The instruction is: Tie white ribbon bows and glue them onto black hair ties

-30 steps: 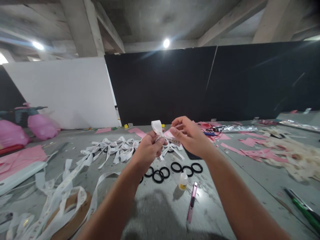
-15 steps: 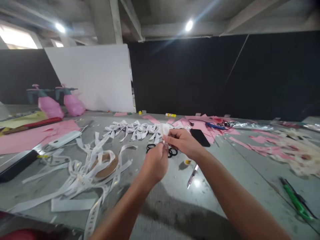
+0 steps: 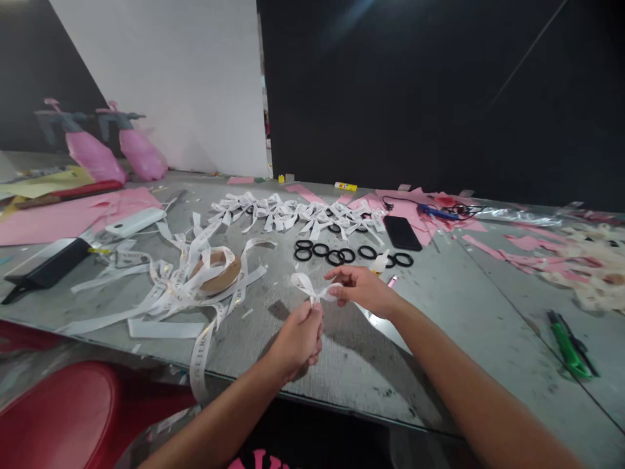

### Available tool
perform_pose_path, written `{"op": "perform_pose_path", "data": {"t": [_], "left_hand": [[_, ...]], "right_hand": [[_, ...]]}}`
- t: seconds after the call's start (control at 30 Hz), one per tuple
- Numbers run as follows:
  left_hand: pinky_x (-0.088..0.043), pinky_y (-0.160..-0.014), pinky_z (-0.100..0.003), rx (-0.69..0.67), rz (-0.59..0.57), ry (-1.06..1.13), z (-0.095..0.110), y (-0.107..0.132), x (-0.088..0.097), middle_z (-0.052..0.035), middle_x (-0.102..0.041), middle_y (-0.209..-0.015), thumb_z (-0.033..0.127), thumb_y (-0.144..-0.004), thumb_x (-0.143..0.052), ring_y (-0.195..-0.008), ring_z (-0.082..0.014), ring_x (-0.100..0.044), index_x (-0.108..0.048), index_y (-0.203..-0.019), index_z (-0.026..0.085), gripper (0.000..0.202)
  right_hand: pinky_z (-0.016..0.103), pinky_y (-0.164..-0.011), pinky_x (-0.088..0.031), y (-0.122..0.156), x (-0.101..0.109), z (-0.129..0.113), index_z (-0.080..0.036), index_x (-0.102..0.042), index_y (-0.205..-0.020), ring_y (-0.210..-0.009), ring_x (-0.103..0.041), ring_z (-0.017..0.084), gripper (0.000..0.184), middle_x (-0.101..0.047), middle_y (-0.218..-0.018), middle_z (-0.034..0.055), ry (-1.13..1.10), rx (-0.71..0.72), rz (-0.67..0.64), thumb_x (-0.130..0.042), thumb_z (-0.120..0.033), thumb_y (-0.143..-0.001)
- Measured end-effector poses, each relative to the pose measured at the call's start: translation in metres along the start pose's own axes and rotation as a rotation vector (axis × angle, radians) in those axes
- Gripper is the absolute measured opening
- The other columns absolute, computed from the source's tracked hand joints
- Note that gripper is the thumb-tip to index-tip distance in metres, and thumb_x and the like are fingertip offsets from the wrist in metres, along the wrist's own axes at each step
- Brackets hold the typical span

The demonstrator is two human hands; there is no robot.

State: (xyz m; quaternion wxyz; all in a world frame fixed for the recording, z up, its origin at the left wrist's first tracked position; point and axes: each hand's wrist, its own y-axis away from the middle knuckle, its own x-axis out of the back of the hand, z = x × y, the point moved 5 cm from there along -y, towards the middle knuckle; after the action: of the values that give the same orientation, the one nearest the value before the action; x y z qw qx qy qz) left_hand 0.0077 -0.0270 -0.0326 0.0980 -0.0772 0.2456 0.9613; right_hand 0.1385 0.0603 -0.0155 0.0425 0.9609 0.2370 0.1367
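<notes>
Left hand: grip pinched on white ribbon bow. Right hand at same bow, cannot tell if clamped

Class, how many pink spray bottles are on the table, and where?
2: one bottle at back left, the other bottle to its right, before the white panel.

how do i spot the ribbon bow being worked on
In front of the black wall is a gray table. Over its near side, the left hand pinches a white bow, the right hand at one loop. Unlike the other bows lying beyond the black rings, it is held.
</notes>
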Motion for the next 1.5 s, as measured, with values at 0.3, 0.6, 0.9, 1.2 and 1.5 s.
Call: {"op": "perform_pose_path", "data": {"t": [0.3,0.6,0.9,1.2,1.5], "left_hand": [[-0.035,-0.05,-0.027,-0.237,0.356,-1.036,0.021,0.045,0.052,-0.0022,-0.057,-0.057,0.046,-0.087,-0.051,-0.052,-0.02,-0.056,-0.063,-0.106,0.019,0.035],[-0.045,-0.091,-0.044,-0.727,0.313,-1.359,0.017,0.034,0.035,-0.01,-0.062,-0.114,0.026,-0.092,-0.049,-0.104,-0.027,-0.056,-0.059,-0.116,0.018,0.027],[-0.044,-0.1,-0.044,-0.902,0.335,-1.268,0.013,0.029,0.036,-0.0108,-0.059,-0.118,0.013,-0.092,-0.045,-0.113,-0.0245,-0.05,-0.056,-0.118,0.017,0.028],[-0.045,-0.093,-0.047,-1.022,0.352,-1.431,0.005,0.042,0.03,-0.0117,-0.058,-0.118,0.016,-0.089,-0.051,-0.113,-0.0296,-0.051,-0.056,-0.113,0.019,0.025],[-0.044,-0.097,-0.048,-0.94,0.479,-1.294,0.014,0.03,0.038,-0.0119,-0.057,-0.119,0.021,-0.09,-0.052,-0.113,-0.0288,-0.052,-0.05,-0.119,0.02,0.029]], "right_hand": [[0.033,-0.068,-0.049,-0.002,-0.001,0.002,-0.018,-0.065,-0.107,-0.073,-0.063,0.017,0.031,-0.066,-0.112,0.0097,0.519,0.135,0.176,-0.062,-0.039,-0.084],[0.028,-0.065,-0.038,0.01,-0.009,-0.012,-0.019,-0.068,-0.094,-0.069,-0.059,0.016,0.021,-0.069,-0.082,0.0037,0.944,0.446,0.116,-0.052,-0.033,-0.092],[0.03,-0.057,-0.034,0.024,0.016,-0.025,-0.021,-0.063,-0.076,-0.061,-0.057,0.017,0.026,-0.067,-0.07,0.0048,1.042,0.537,0.546,-0.046,-0.034,-0.092],[0.044,-0.083,-0.043,0.025,0.113,0.0,-0.014,-0.042,-0.125,-0.086,-0.055,0.025,0.07,-0.058,-0.107,0.0145,0.904,0.534,0.887,-0.062,-0.057,-0.074],[0.044,-0.085,-0.036,0.0,0.101,0.024,-0.018,-0.06,-0.074,-0.095,-0.059,0.031,0.036,-0.067,-0.086,0.0125,1.096,0.267,0.557,-0.055,-0.053,-0.084]]}}
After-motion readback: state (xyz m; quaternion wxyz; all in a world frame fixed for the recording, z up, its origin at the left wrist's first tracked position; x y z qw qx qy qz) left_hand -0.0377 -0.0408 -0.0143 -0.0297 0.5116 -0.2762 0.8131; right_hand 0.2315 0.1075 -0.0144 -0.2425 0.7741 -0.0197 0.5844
